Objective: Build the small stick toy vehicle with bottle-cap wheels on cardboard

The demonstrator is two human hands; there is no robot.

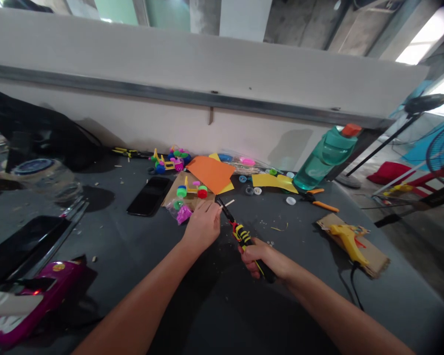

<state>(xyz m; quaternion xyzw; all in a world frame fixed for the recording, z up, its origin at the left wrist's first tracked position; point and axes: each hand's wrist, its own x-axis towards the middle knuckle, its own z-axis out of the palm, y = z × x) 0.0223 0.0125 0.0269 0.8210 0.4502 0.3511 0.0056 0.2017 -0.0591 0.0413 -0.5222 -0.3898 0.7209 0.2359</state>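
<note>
My left hand is closed in a pinch on a thin pale wooden stick just above the dark table. My right hand grips the yellow and black handles of a pair of cutting pliers. The pliers' black jaws meet the stick right beside my left fingertips. A small toy cart with coloured bottle-cap wheels rests on cardboard just beyond my left hand.
A black phone, orange paper and yellow paper lie further back. A teal water bottle stands at the right, and orange-handled pliers lie near it. A yellow glue gun rests on cardboard. A magenta object sits at lower left.
</note>
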